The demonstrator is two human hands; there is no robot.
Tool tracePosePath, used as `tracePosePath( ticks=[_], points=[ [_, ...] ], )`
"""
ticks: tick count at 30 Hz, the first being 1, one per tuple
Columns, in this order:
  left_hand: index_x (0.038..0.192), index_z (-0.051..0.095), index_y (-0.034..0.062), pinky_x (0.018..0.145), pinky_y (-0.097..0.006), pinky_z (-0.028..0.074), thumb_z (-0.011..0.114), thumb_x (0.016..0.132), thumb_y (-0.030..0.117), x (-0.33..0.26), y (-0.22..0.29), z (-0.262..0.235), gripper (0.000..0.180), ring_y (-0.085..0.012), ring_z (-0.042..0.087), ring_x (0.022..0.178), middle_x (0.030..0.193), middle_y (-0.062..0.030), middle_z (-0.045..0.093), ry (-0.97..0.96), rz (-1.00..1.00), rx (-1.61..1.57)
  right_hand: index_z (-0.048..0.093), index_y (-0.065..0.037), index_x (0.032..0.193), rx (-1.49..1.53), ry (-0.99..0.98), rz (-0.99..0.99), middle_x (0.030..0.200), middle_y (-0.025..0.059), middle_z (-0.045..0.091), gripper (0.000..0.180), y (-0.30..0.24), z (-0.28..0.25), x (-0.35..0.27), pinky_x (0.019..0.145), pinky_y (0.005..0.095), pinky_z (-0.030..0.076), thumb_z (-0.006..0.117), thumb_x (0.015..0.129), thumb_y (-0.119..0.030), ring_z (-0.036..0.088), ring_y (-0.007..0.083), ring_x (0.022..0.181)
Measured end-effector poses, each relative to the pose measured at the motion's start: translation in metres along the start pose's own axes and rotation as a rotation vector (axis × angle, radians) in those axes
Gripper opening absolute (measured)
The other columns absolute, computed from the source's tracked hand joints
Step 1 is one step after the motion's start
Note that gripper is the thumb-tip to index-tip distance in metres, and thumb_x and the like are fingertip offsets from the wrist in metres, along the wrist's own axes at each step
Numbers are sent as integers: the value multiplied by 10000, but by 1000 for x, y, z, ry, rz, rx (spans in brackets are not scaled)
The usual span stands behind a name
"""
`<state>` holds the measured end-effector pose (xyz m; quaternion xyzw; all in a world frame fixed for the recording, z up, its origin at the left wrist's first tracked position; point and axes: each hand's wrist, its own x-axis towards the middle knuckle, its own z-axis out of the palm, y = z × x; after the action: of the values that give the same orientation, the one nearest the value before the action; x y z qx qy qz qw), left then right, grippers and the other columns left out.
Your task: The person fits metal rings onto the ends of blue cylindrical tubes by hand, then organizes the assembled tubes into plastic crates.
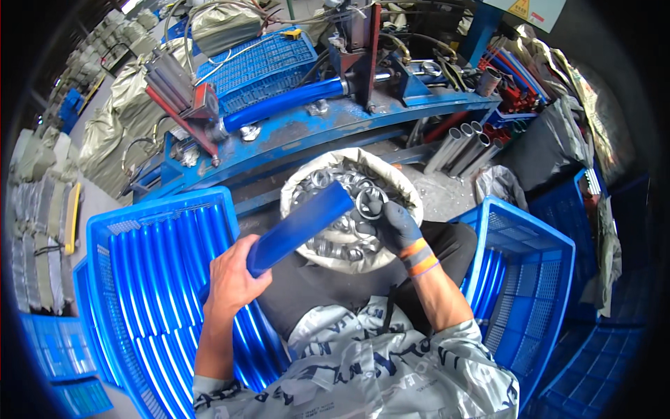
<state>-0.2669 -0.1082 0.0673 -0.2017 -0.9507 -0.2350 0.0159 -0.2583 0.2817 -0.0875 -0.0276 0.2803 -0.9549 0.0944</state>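
A blue tube (300,227) is gripped at its lower end by the bare left hand (234,279) and is tilted up toward a white sack (405,192) of metal rings. One ring (370,202) is pinched by the gloved right hand (394,227) just beside the tube's upper end. Blue crates (132,230) filled with more tubes are seen on both sides.

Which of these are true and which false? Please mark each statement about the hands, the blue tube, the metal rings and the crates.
1. The left hand holds a blue tube. True.
2. The right hand is bare. False: it wears a dark glove with orange cuff stripes.
3. The right hand holds a metal ring. True.
4. The sack of rings is black. False: it is whitish.
5. The left crate holds blue tubes. True.
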Motion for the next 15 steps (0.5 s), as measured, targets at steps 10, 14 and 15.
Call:
tracePosePath(
  ticks=[10,14,15],
  points=[
    [1298,761,62,879,-454,633,880,719,101,-2,-1,-29,593,-389,794,978,1073,-143,796,56,75,-30,591,46,1556,-596,157,20,1457,121,722,851,-24,62,-6,1162,360,566,990,805,48,709,187,1294],
    [1295,761,59,875,-458,619,873,690,89,-1,2,-35,616,-373,778,968,1049,-139,786,-9,151,62,450,44,1689,-636,-62,-141,1553,151,673,1054,-23,58,-10,1233,418,529,1009,796,28,669,221,1400],
    [1293,761,61,877,-459,616,870,684,86,-1,3,-34,618,-367,774,970,1048,-137,785,-22,165,73,437,41,1704,-504,-55,-111,1572,162,667,1063,-21,63,-10,1243,420,525,1001,803,30,667,232,1418]
  ],
)
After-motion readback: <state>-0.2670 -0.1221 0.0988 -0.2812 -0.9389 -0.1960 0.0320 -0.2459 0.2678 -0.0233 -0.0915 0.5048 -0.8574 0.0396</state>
